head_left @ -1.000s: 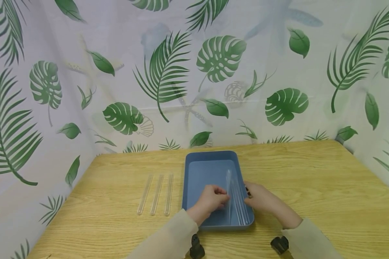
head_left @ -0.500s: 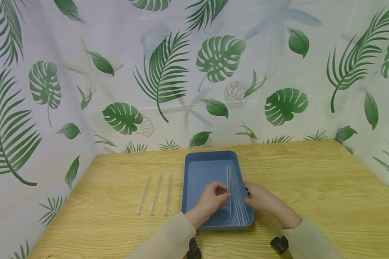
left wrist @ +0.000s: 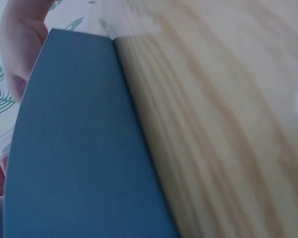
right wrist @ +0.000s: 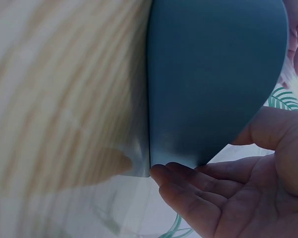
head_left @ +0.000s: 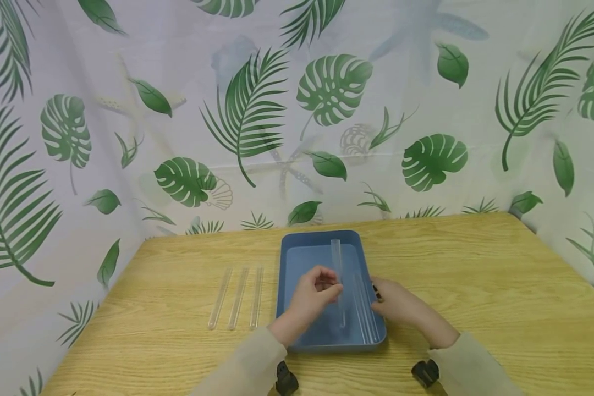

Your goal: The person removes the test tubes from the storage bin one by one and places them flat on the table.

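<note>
My left hand pinches a clear glass test tube between thumb and fingers, over the inside of a blue tray. The tube stands slightly tilted, its open end toward the far wall and its rounded end toward me. Several more test tubes lie side by side along the tray's right wall. My right hand grips the right rim; in the right wrist view, its fingers press the outer wall with the thumb at the edge. In the left wrist view, the tray's outer side fills much of the picture.
Three test tubes lie in a row left of the tray: a left one, a middle one and a right one. The wooden table meets a leaf-printed cloth at the back.
My left hand has lifted the test tube away from the others in the tray and moved it left and slightly toward the far side. My right hand keeps its hold on the rim.
</note>
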Demonstrator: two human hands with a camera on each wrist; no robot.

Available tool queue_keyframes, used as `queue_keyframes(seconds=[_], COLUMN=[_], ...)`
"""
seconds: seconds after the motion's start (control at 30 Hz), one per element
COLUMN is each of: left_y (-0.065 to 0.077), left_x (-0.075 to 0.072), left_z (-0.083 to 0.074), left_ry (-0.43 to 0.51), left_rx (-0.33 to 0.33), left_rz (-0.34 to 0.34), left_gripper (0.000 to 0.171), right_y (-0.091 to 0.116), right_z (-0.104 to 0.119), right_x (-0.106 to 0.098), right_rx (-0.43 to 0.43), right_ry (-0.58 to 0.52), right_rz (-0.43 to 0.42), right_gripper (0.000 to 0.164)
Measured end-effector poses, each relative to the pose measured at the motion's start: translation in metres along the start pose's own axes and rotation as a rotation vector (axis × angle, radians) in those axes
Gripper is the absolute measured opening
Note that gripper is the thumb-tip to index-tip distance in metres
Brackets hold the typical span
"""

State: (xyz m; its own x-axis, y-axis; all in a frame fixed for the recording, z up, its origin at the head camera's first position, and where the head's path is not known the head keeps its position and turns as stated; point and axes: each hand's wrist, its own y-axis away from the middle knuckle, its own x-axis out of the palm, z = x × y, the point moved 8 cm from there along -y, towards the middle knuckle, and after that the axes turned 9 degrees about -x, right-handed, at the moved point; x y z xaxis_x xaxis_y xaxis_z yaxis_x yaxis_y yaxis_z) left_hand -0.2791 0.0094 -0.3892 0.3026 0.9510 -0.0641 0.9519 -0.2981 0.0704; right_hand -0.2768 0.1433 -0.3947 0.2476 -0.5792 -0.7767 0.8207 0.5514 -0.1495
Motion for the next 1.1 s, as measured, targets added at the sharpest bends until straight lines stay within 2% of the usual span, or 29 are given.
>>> queue_keyframes(seconds=[0.13, 0.33, 0.5, 0.83, 1.1], left_y=[0.003, 0.01, 0.01, 0.022, 0.033], left_x=[-0.011, -0.025, -0.038, -0.066, -0.1], left_z=[-0.003, -0.013, -0.008, -0.003, 0.002], left_ry=[0.006, -0.005, -0.018, -0.042, -0.074], left_rx=[-0.013, 0.026, 0.014, 0.005, -0.015], left_rz=[0.0, -0.002, -0.01, -0.082, -0.174], left_gripper=[0.018, 0.02, 0.022, 0.023, 0.021], right_y=[0.0, 0.0, 0.0, 0.001, 0.002], right_z=[0.002, 0.001, 0.001, 0.001, 0.002], right_x=[0.0, -0.001, -0.002, -0.002, -0.002], right_rx=[0.003, 0.025, 0.038, 0.039, 0.047], right_ry=[-0.003, 0.006, 0.009, 0.019, 0.008], right_rz=[-0.002, -0.003, -0.002, -0.002, -0.003], right_gripper=[0.049, 0.049, 0.05, 0.05, 0.05])
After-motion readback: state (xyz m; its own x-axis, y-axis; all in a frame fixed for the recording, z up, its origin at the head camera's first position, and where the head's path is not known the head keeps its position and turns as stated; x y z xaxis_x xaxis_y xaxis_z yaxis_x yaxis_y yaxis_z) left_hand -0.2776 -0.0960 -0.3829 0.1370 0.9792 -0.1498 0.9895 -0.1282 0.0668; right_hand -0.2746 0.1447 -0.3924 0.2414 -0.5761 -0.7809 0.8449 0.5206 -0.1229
